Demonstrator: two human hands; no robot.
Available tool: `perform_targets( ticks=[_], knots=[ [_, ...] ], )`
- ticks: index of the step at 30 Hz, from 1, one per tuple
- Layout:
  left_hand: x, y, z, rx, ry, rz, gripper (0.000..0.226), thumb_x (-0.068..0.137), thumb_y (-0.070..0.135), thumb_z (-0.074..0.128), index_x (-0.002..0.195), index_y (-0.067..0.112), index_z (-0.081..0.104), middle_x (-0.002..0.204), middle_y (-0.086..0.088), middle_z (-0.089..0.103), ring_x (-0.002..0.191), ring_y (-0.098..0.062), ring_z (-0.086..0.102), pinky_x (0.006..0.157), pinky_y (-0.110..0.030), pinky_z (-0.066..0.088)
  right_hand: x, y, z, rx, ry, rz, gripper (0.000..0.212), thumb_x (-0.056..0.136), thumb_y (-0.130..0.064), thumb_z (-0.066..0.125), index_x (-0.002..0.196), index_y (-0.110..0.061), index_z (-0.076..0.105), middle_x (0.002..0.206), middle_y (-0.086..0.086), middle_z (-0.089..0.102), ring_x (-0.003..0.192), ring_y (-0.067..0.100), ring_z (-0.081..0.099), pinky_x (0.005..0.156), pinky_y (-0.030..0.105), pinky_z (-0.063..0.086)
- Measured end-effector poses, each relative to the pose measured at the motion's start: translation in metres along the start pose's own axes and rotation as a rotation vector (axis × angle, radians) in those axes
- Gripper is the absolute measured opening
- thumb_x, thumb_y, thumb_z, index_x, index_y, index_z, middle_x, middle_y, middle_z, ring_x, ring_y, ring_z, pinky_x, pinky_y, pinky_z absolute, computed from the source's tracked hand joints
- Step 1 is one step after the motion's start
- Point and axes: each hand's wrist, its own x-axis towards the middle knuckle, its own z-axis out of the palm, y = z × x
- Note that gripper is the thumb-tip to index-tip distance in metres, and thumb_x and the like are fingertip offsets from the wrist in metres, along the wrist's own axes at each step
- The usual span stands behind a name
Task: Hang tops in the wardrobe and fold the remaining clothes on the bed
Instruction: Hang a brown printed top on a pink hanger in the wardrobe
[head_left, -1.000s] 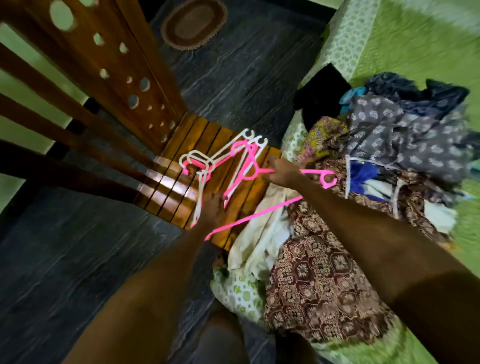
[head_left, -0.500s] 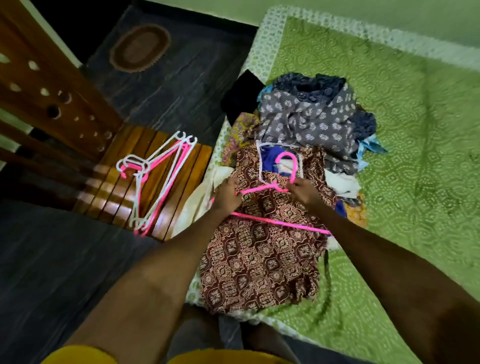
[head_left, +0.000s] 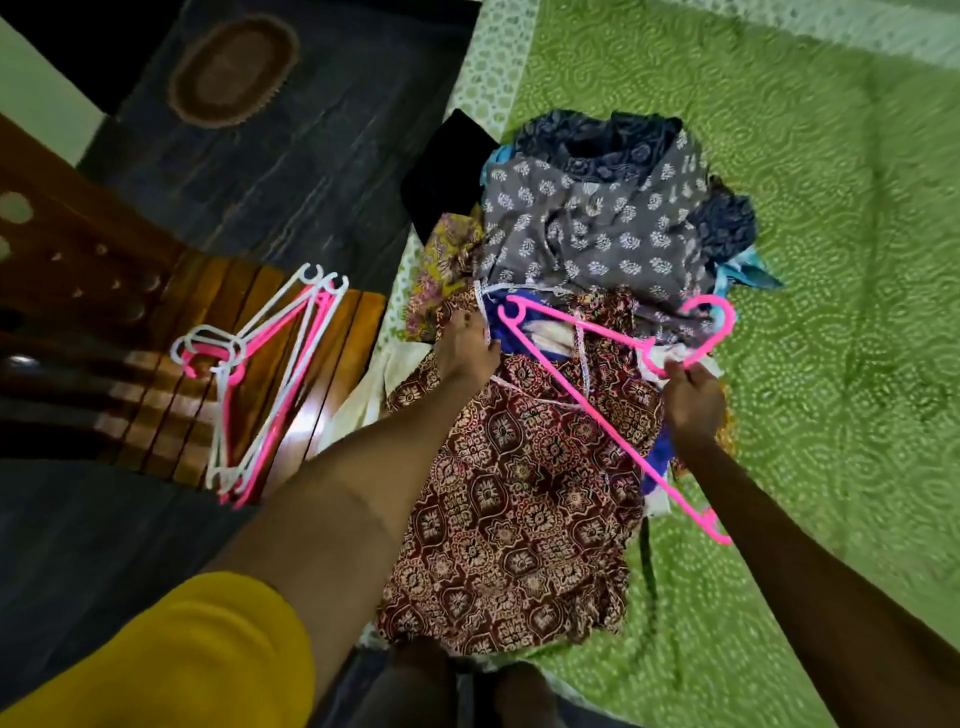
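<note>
You are at the hanging step: your right hand (head_left: 693, 397) pinches the neck of a bright pink plastic hanger (head_left: 613, 410), held over the maroon block-printed cotton top (head_left: 514, 509) that lies foremost on the green patterned bedspread (head_left: 831, 260). Your left hand (head_left: 467, 348), at nine o'clock from the hanger, curls its fingers on the top's white-trimmed neckline. The rest of the clothes pile (head_left: 597, 228) sits at twelve o'clock. Next, I judge, you must spread that neckline and feed one hanger arm inside; spare pink and white hangers (head_left: 260, 384) wait on the wooden slatted chair (head_left: 156, 395).
</note>
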Motion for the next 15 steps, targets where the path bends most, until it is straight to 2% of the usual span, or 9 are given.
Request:
perform_targets(
  ticks=[3,6,8,10,11,13,15],
  knots=[
    [0.02,0.009,0.007,0.094,0.005,0.001,0.046,0.086,0.027,0.065,0.126,0.013,0.047,0.136,-0.012,0.036,0.117,-0.027,0.046,0.094,-0.037,0.041,0.006,0.001,0.007,0.016,0.01,-0.026,0.035,0.094,-0.032,0.053,0.104,-0.002,0.067,0.091,0.018,0.064,0.084,0.02,0.053,0.068,0.029,0.033],
    [0.033,0.011,0.008,0.188,-0.001,0.022,0.05,0.084,0.008,0.064,0.13,0.011,0.043,0.139,-0.014,0.033,0.116,-0.028,0.047,0.093,-0.036,0.042,0.009,0.0,0.015,0.067,0.003,-0.069,0.044,0.084,-0.045,0.049,0.092,-0.005,0.068,0.073,0.011,0.056,0.074,0.023,0.052,0.07,0.036,0.042],
    [0.035,0.008,0.006,0.211,0.006,-0.015,0.043,0.087,-0.001,0.057,0.128,0.005,0.045,0.139,-0.014,0.034,0.113,-0.028,0.049,0.09,-0.034,0.045,0.01,-0.001,0.019,0.038,-0.027,-0.075,0.031,0.087,-0.041,0.051,0.083,-0.014,0.067,0.072,0.009,0.055,0.074,0.023,0.052,0.069,0.036,0.041],
    [0.036,0.002,0.002,0.205,-0.012,-0.05,0.035,0.091,-0.001,0.051,0.126,0.001,0.048,0.138,-0.015,0.036,0.112,-0.028,0.051,0.088,-0.034,0.047,0.011,-0.002,0.023,0.025,-0.057,-0.084,0.023,0.091,-0.034,0.053,0.071,-0.024,0.059,0.072,0.008,0.054,0.073,0.021,0.049,0.067,0.035,0.038],
    [0.036,-0.001,-0.002,0.203,-0.011,-0.048,0.033,0.092,0.001,0.052,0.124,0.0,0.048,0.137,-0.015,0.036,0.111,-0.027,0.051,0.087,-0.033,0.049,0.01,-0.005,0.024,0.018,-0.071,-0.093,0.023,0.093,-0.032,0.053,0.071,-0.025,0.057,0.072,0.008,0.053,0.073,0.02,0.048,0.066,0.033,0.036],
    [0.035,-0.007,-0.01,0.236,0.023,0.005,0.035,0.092,0.004,0.054,0.126,0.001,0.048,0.138,-0.013,0.034,0.107,-0.024,0.053,0.082,-0.03,0.051,0.007,-0.012,0.031,-0.008,-0.108,-0.124,0.023,0.095,-0.033,0.052,0.085,-0.017,0.065,0.073,0.009,0.055,0.073,0.021,0.049,0.066,0.031,0.034],
    [0.031,-0.009,-0.016,0.238,0.036,0.125,0.043,0.09,0.001,0.053,0.133,0.002,0.043,0.142,-0.009,0.03,0.1,-0.02,0.055,0.075,-0.024,0.05,0.002,-0.026,0.042,-0.045,-0.15,-0.159,0.033,0.095,-0.038,0.05,0.1,-0.009,0.067,0.074,0.008,0.057,0.071,0.02,0.05,0.063,0.029,0.034]
  ],
)
